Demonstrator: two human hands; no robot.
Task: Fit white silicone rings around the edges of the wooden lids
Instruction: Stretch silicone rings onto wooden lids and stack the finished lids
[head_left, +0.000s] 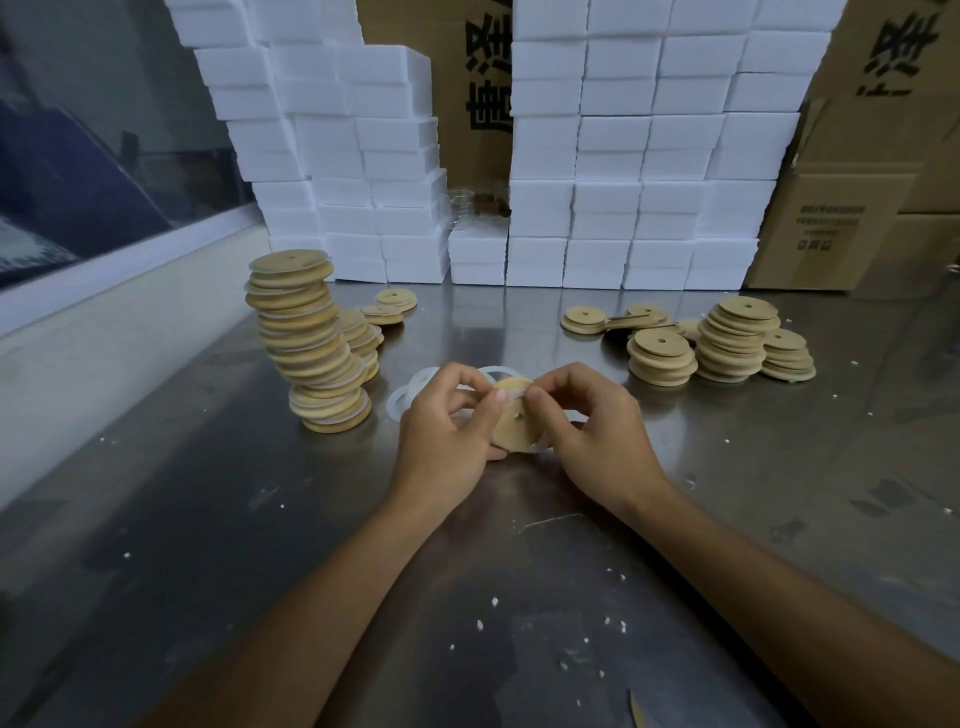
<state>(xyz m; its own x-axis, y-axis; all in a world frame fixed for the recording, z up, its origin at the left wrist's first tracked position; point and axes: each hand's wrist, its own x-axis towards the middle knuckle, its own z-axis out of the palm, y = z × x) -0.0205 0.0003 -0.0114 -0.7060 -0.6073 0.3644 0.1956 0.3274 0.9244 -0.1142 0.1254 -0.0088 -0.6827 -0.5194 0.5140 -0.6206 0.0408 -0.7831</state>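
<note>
- Head view: wooden lid (511, 421) held on edge just above the desk (519, 597), between both hands, centre hole facing the camera.
- Left hand (447, 431) curled round the lid's left rim, thumb tip pressed near the top edge; a closed grip on the lid.
- Right hand (597, 431) likewise curled, fingertips pinching at the top rim where a white silicone ring (535, 446) shows as a thin pale band along the lower right edge; grip closed on lid and ring together.
- Likely step: stretching the ring over the last part of the rim.
- Risk: ring snapping back off the rim if one thumb lets go before the band seats all round.
- Risk: ring twisting or sitting half on, through uneven pull from the two sides.
- Risk: lid slipping out and knocking the leaning stack of ringed lids (311, 343) close by on the left, already tilted and apt to topple.
- Spare rings (410, 397) lying flat on the desk just behind the left hand, easily swept away by a wrist.
- Bare lids (727, 338) in low stacks to the right, well apart from the hands.
- Containers: white foam boxes (623, 156) stacked at the back, all closed, contents hidden.
- Cardboard cartons (857, 208) behind and to the right, contents not visible.
- Glass jars (462, 208) faintly seen in the gap between the foam stacks; whether anything is in them cannot be told.
</note>
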